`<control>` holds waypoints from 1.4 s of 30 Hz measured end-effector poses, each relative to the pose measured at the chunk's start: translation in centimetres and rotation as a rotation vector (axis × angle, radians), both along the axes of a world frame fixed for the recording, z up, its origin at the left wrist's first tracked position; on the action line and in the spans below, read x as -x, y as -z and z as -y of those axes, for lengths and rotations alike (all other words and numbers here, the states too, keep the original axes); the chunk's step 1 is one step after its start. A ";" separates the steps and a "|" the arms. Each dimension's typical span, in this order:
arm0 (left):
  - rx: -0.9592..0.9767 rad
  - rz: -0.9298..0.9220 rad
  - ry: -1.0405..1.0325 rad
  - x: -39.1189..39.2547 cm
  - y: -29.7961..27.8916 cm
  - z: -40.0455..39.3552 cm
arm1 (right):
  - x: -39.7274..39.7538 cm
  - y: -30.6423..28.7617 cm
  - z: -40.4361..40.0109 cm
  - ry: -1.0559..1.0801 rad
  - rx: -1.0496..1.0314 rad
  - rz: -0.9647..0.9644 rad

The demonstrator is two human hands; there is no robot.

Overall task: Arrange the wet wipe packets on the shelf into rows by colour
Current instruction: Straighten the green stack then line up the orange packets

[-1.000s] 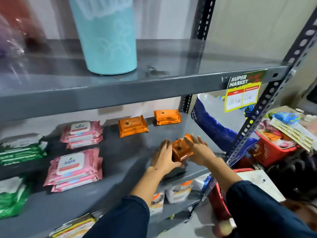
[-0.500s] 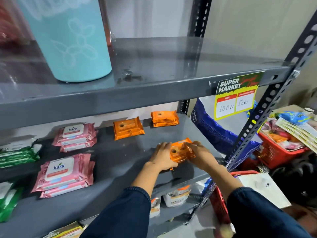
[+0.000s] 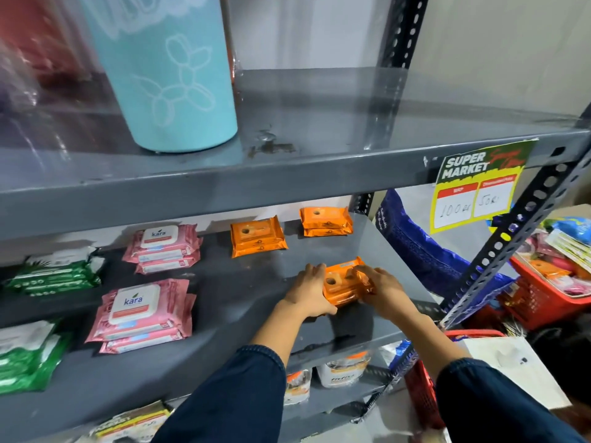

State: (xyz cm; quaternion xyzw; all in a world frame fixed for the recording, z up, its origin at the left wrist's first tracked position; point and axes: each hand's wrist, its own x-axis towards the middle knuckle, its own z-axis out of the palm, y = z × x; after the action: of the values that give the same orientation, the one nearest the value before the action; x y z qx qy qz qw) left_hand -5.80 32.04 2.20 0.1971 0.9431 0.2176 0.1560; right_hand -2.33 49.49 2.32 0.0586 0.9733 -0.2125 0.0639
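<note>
I see my left hand [image 3: 308,294] and right hand [image 3: 382,290] pressed against opposite sides of a small stack of orange wipe packets [image 3: 343,284], grasping it between them on the grey middle shelf [image 3: 249,302] near its front right edge. Beyond my fingertips sit two more orange piles, one [image 3: 257,236] straight past the left hand and one [image 3: 326,220] further back. Well out to the left of that hand lie pink packets [image 3: 144,314] and, farther still, green ones [image 3: 54,276].
</note>
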 end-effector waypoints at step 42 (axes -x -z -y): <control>-0.381 -0.160 -0.199 4.3 -2.8 7.7 | 4.6 -1.7 7.8 0.296 0.333 -0.188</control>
State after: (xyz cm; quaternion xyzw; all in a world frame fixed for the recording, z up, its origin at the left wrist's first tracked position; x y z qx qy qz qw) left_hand -10.08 24.30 4.96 0.1454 0.9091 0.3898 0.0185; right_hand -6.89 41.70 4.07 0.1695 0.9074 -0.3814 -0.0501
